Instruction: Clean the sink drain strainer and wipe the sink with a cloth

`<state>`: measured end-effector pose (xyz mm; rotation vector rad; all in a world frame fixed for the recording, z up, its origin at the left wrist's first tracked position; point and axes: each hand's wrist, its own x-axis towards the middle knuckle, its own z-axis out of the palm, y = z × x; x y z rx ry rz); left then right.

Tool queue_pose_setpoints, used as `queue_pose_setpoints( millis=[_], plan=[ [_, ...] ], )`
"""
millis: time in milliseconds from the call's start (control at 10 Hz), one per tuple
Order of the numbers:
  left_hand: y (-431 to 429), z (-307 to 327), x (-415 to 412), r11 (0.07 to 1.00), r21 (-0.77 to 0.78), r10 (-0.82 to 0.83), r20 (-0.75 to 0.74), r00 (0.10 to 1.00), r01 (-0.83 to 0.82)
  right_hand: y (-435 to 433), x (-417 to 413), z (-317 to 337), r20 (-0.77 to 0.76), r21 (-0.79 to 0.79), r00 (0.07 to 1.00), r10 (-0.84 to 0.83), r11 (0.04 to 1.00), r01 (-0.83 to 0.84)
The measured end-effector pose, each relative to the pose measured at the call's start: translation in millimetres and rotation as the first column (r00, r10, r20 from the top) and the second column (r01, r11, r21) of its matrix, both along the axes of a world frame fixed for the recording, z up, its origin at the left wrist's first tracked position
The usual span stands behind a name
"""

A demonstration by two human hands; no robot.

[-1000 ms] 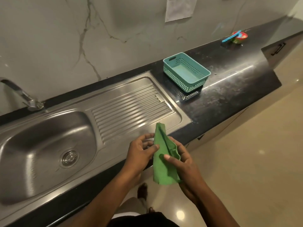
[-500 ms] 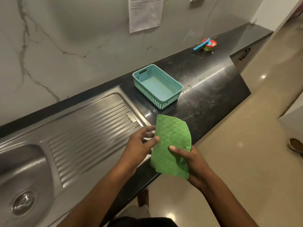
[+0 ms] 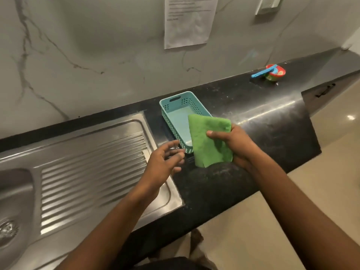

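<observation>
A folded green cloth (image 3: pixel 209 142) hangs from my right hand (image 3: pixel 236 145), which grips it by its right side above the near end of a teal basket (image 3: pixel 171 112). My left hand (image 3: pixel 165 162) floats over the right end of the ribbed steel drainboard (image 3: pixel 93 168), fingers spread and holding nothing, a short gap left of the cloth. The sink bowl (image 3: pixel 13 193) is cut off at the left edge, and part of its round drain strainer (image 3: pixel 6 229) shows at the lower left.
A black countertop (image 3: pixel 263 129) runs right from the drainboard and ends at a rounded corner. At the back right stand a small red bowl (image 3: pixel 275 72) and a blue utensil (image 3: pixel 263 72). A paper sheet (image 3: pixel 187 20) hangs on the marble wall. Beige floor lies below.
My left hand has let go of the cloth and drawn back left. My right hand has carried the cloth up and right over the basket. The view has swung right, pushing the sink bowl out of frame.
</observation>
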<state>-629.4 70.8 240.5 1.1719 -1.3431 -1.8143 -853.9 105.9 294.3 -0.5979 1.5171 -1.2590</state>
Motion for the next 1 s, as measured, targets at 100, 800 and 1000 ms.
queue_pose_setpoints(
  millis=[100,800,1000],
  plan=[
    [3,-2,-15,0.997,-0.002,0.082,0.036,0.996,-0.082,-48,-36,-2,-0.065,0.007,0.991,0.114,0.993,-0.114],
    [22,-4,-48,0.926,0.028,0.372,0.116,0.921,-0.377,-171,-57,-95,-0.428,0.484,0.692,0.582,0.794,-0.368],
    [25,-3,-50,0.932,0.009,0.359,0.125,0.925,-0.363,-165,-63,-76,-0.743,0.419,0.344,0.574,0.800,-0.429]
  ],
)
